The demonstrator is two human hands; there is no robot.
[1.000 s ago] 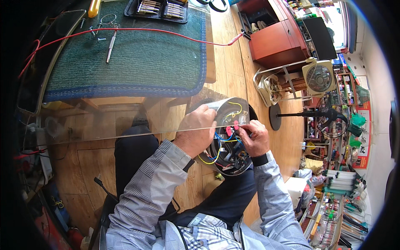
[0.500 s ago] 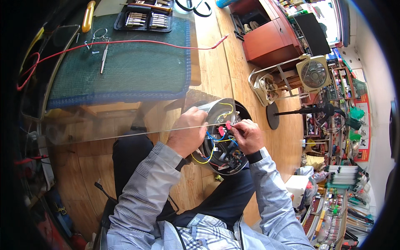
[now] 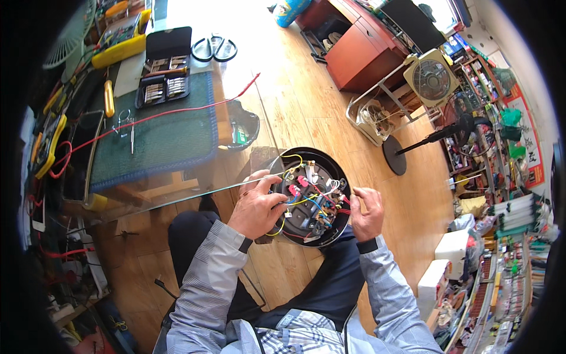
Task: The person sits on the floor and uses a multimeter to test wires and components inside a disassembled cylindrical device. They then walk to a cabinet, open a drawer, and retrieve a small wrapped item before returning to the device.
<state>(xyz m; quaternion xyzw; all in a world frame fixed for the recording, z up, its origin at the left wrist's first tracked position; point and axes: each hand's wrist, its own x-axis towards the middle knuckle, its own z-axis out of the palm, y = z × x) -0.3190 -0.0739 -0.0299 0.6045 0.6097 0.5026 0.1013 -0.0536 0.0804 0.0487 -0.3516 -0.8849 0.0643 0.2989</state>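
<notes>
A round black appliance base (image 3: 335,239) lies open-side up between my knees, packed with wiring and parts. Two pink-red connectors (image 3: 298,184) sit among blue, yellow, white and red wires (image 3: 321,200). My left hand (image 3: 254,206) grips the base's left side, its thumb over the wiring and its fingers beside the glass table edge. At the right rim my right hand (image 3: 367,212) has bent fingers drawn together near the red wires. Whatever may be between those fingertips cannot be made out.
The glass tabletop (image 3: 177,202) reaches close to my left hand. On it lie a bit set (image 3: 164,88), large black-handled scissors (image 3: 213,49), a yellow-handled tool (image 3: 109,97) and a red cable (image 3: 194,107). A standing fan's base (image 3: 394,156) is on the floor to the right.
My right hand has left the pink-red connectors and moved right to the rim. The base now faces up more fully, showing more wiring. My view has shifted, bringing more of the table in.
</notes>
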